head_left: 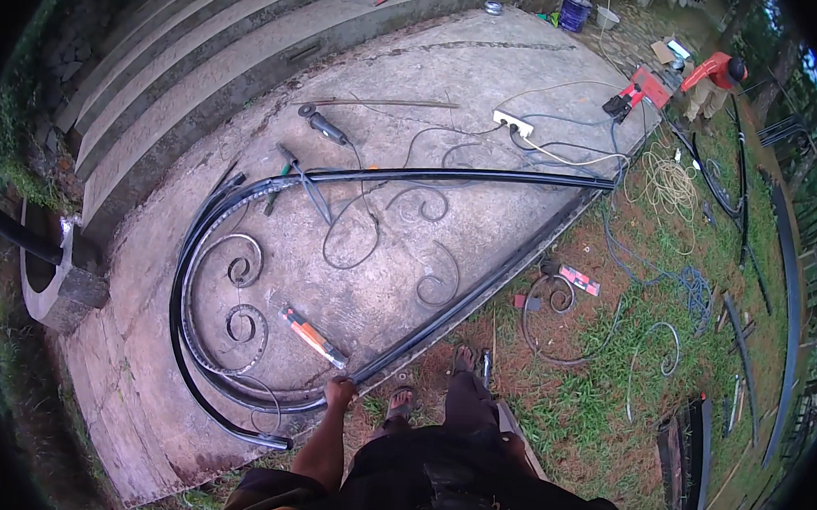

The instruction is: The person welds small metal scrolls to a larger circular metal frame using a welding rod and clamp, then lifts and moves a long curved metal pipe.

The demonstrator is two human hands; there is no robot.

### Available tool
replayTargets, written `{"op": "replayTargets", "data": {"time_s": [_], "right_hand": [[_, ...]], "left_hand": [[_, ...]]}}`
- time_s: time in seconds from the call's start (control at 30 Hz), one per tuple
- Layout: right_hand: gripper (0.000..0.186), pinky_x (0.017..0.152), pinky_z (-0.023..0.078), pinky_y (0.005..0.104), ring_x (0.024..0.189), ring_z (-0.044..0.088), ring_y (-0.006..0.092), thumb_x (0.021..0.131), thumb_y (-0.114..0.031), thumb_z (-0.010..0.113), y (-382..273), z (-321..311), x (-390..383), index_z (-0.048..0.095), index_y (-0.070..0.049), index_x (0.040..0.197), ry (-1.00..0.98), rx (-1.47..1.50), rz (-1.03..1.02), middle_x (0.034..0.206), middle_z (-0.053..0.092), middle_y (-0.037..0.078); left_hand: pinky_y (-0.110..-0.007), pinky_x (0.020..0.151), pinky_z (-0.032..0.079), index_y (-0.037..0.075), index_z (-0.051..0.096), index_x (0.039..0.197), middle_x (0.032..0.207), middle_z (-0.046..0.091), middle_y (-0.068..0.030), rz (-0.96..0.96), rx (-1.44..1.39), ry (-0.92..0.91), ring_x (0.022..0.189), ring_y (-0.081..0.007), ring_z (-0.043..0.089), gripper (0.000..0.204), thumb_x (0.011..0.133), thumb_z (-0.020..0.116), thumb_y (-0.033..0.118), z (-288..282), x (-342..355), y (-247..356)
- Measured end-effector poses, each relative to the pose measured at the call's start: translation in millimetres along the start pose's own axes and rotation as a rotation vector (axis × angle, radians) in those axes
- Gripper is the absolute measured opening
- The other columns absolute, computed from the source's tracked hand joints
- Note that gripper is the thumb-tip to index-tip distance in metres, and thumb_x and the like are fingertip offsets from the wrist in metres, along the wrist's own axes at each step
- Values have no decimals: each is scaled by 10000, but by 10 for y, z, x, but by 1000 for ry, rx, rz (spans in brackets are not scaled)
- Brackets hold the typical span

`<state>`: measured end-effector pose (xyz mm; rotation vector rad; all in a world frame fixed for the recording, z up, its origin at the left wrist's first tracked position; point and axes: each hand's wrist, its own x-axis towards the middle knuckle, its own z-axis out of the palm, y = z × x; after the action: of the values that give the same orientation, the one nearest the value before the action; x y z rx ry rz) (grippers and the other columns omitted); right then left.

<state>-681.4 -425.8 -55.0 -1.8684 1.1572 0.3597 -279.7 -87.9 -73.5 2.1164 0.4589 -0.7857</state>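
My left hand [341,393] is closed round a dark metal bar [392,359] at the near edge of the concrete slab. The bar belongs to a large teardrop-shaped frame [490,176], which bends round at the left and narrows to a point at the right. Inside its bend lie two curled metal scrolls [256,246]. Just beyond the hand, an orange and white packet [314,337] rests on the concrete. What seems to be my right hand [514,446] is low beside my leg, mostly hidden, its fingers not readable.
An angle grinder [326,125], a hammer [288,154] and a white power strip [512,123] lie on the slab [378,281]. Cords trail rightward to a coiled cable [669,186]. A person in red [717,78] bends beside a red machine [646,86]. Concrete steps [281,42] rise behind.
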Motion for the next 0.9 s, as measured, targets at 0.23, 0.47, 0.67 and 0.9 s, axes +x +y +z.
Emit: {"op": "replayTargets", "data": {"time_s": [0.23,0.47,0.67,0.9], "right_hand": [[298,781,557,397,856,719,283,784,-304,730,13,-888,793,735,-149,1038,92,-175,5,933,731,125],[298,709,574,406,738,722,275,775,-173,695,-548,-1645,1190,693,-69,1054,72,123,25,794,718,155],[318,721,579,371,762,727,241,825,-302,705,-350,-1689,340,709,-126,1090,-58,-30,341,828,738,114],[360,755,576,384,820,727,262,813,-370,724,-603,-1428,-188,711,-146,1095,-43,101,590,872,742,121]], "left_hand": [[-321,443,491,20,654,1067,749,698,-116,-177,-259,-37,575,-214,672,240,884,578,156,531,394,1203],[-391,649,516,52,474,1326,1025,670,-122,-54,-564,71,855,-232,656,535,855,648,236,429,1233,2366],[-455,846,445,113,360,1471,1439,448,-198,56,-384,237,1278,-329,452,728,848,659,343,113,2802,3042],[-474,1083,280,-13,602,1196,1373,438,-248,333,-551,337,1236,-307,440,553,766,700,321,-76,4380,3387]]}}
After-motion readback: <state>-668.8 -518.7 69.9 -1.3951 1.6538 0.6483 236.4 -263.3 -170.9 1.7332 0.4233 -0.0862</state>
